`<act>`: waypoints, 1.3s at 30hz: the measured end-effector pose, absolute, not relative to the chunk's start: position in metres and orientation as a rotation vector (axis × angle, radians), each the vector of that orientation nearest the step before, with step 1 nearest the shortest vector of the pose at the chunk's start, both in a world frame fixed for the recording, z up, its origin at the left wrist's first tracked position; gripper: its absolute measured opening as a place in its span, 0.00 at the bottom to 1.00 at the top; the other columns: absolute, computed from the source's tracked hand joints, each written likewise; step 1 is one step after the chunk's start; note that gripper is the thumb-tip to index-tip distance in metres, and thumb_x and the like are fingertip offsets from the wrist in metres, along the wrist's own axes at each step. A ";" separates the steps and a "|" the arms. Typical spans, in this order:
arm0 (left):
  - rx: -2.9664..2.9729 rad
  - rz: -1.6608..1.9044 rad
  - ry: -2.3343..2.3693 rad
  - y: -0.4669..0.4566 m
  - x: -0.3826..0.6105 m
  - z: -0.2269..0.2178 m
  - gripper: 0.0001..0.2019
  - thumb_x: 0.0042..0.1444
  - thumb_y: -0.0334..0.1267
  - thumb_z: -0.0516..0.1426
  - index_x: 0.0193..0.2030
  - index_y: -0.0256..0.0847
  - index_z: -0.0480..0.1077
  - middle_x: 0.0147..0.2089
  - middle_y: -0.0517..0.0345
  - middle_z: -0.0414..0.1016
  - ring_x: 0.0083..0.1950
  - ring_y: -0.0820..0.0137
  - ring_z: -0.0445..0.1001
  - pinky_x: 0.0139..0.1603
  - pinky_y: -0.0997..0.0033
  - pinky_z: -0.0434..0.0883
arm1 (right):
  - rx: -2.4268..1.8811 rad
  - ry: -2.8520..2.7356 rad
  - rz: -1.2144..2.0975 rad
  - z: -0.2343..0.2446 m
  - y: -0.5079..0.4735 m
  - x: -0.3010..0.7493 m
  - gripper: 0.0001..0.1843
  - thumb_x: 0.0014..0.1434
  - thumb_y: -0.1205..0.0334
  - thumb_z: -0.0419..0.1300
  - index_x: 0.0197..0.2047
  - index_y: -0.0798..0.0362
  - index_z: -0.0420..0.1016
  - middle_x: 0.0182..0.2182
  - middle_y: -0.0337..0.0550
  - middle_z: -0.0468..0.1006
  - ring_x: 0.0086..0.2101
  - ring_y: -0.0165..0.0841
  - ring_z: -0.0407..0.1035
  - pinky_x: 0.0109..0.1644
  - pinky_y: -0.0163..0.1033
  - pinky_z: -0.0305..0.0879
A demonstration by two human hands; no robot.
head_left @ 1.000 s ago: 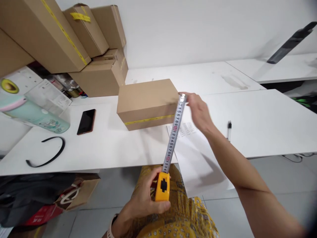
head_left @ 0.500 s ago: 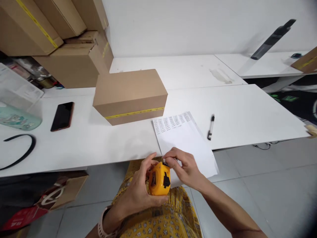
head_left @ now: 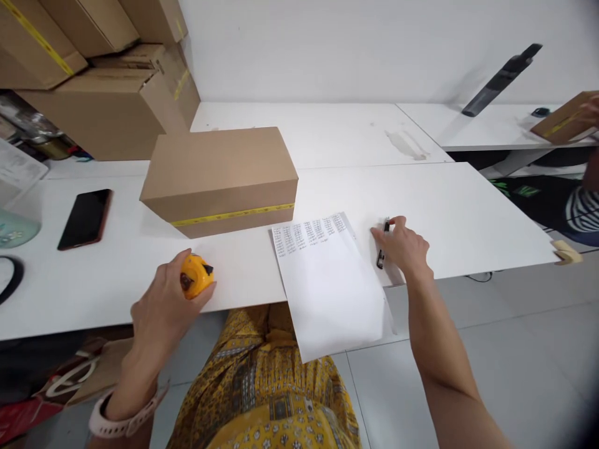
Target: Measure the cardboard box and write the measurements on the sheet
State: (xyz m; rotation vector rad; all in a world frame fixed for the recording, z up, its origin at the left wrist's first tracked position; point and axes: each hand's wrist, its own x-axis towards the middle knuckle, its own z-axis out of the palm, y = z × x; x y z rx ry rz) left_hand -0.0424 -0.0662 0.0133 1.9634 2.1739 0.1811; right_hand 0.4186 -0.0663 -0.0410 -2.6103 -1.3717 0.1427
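Note:
My left hand [head_left: 166, 299] is wrapped round a yellow tape measure [head_left: 197, 275] at the front of the white table, left of my lap. Over on the right, my right hand [head_left: 405, 246] pinches a black-and-clear pen [head_left: 380, 257] between thumb and fingers at the table top. Between the hands lies a white sheet of paper [head_left: 330, 293] with handwritten columns along its top; its lower part hangs over the table edge. Behind the tape measure stands a closed cardboard box [head_left: 219, 165] with yellow tape along its front side.
A phone [head_left: 85, 218] lies at the left, near a pale green bottle [head_left: 17, 229]. Cardboard boxes [head_left: 103, 112] are stacked at the back left. A dark bottle [head_left: 498, 81] stands at the back right. At the far right, another person's hand [head_left: 590, 111] touches a box [head_left: 559, 121].
My left hand has carried the tape measure leftward, from above my lap to the table. My right hand has left the tape measure and taken hold of the pen.

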 end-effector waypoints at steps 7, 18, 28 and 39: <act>2.237 0.059 2.215 -0.038 -0.055 0.005 0.26 0.66 0.48 0.52 0.67 0.38 0.65 0.62 0.36 0.73 0.59 0.40 0.73 0.54 0.42 0.72 | -2.248 -1.363 0.306 -0.049 -0.074 0.430 0.19 0.63 0.59 0.50 0.50 0.52 0.77 0.28 0.48 0.77 0.29 0.42 0.70 0.35 0.46 0.63; 2.564 0.244 0.860 -0.070 0.111 -0.017 0.20 0.67 0.43 0.55 0.62 0.38 0.73 0.69 0.40 0.70 0.49 0.56 0.82 0.44 0.61 0.76 | -1.525 -1.207 0.552 -0.022 -0.086 0.400 0.16 0.52 0.52 0.72 0.43 0.47 0.77 0.32 0.40 0.80 0.35 0.37 0.76 0.44 0.47 0.74; 2.601 -0.103 0.807 -0.050 0.177 -0.026 0.45 0.60 0.60 0.61 0.74 0.27 0.59 0.77 0.20 0.48 0.57 0.34 0.76 0.41 0.55 0.76 | -1.359 -1.053 1.056 -0.042 -0.042 0.345 0.29 0.59 0.32 0.60 0.46 0.49 0.76 0.33 0.42 0.79 0.35 0.35 0.74 0.41 0.43 0.70; 2.567 -0.052 0.764 -0.045 0.174 -0.029 0.45 0.58 0.59 0.63 0.72 0.27 0.62 0.74 0.18 0.53 0.52 0.34 0.78 0.41 0.52 0.76 | -1.430 -1.043 1.008 -0.054 -0.026 0.346 0.24 0.46 0.46 0.76 0.31 0.50 0.68 0.24 0.34 0.72 0.24 0.28 0.63 0.30 0.38 0.59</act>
